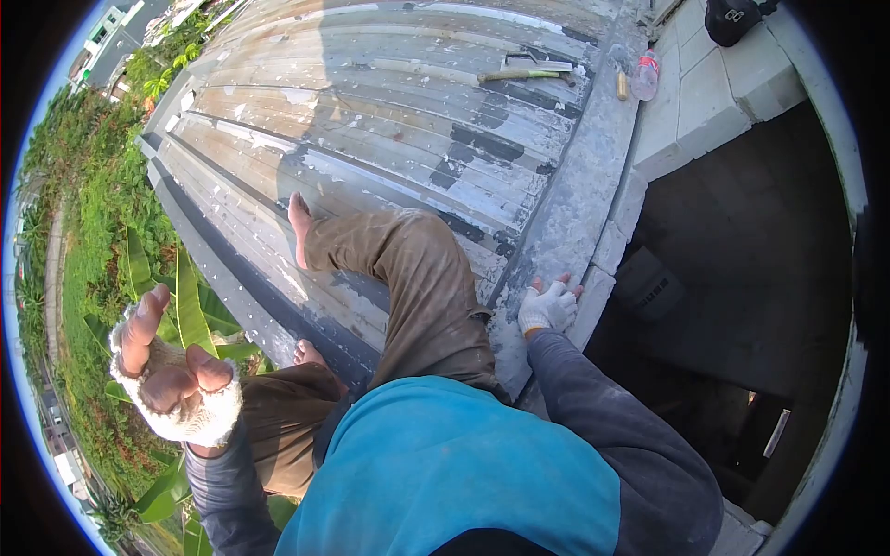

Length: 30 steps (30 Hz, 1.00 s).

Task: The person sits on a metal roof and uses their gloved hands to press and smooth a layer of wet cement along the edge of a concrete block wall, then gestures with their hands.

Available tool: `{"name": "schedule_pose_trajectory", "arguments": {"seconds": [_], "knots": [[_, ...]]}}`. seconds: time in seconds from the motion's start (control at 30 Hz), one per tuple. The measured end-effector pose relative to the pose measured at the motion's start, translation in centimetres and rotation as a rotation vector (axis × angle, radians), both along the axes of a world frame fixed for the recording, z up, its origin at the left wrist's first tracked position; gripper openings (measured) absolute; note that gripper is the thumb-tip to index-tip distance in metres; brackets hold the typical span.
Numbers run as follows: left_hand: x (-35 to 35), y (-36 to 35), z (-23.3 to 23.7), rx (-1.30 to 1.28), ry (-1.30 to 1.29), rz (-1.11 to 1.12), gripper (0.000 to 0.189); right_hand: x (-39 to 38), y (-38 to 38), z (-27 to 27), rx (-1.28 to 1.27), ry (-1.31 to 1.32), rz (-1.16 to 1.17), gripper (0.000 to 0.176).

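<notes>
While the person sits on a sloping corrugated metal roof [371, 120] with peeling whitish paint, the left hand [171, 375], in a frayed cream fingerless knitted glove, is lifted in the air over the roof's lower edge. Its fingers are spread loosely and hold nothing. Broad green banana leaves [190, 306] show beyond it, well below.

The right hand [549, 306], in a white cotton glove, lies palm down on the pale grey concrete block ledge [607, 246] that runs along the roof's right side. Its fingers are splayed flat and closed around nothing. A dark opening [742, 278] drops away just beside that ledge.

Judging by its look, the ledge is rigid, heavy and rough, so a glove should bite well on it. The squared top edge nearest the roof seems the soundest place to take hold. The painted sheet looks thinner, smoother and more apt to slip under a bare foot [298, 215].

Mud-brown trousers [422, 278] cover the bent legs. Far up the slope, well apart from both hands, lie a hammer with a yellow-green handle [519, 74] and a clear plastic bottle with a red label [645, 76]. A black bag [732, 18] sits on the blocks beyond.
</notes>
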<state>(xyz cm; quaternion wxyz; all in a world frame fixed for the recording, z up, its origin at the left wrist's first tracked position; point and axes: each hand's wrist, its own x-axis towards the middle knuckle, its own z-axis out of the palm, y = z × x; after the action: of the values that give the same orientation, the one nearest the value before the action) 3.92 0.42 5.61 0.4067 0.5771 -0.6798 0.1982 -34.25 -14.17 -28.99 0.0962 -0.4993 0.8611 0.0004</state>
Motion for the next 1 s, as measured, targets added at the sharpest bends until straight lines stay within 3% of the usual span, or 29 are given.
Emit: {"name": "schedule_pose_trajectory", "arguments": {"seconds": [0.7,1.0], "knots": [[0.2,0.2,0.0,0.007,0.044,-0.05,0.028,0.1,-0.1,-0.2,0.009,0.014,-0.016,0.078],[-0.4,0.0,0.4,0.024,-0.038,0.04,0.026,0.0,0.0,-0.4,-0.004,0.013,-0.013,0.077]]}}
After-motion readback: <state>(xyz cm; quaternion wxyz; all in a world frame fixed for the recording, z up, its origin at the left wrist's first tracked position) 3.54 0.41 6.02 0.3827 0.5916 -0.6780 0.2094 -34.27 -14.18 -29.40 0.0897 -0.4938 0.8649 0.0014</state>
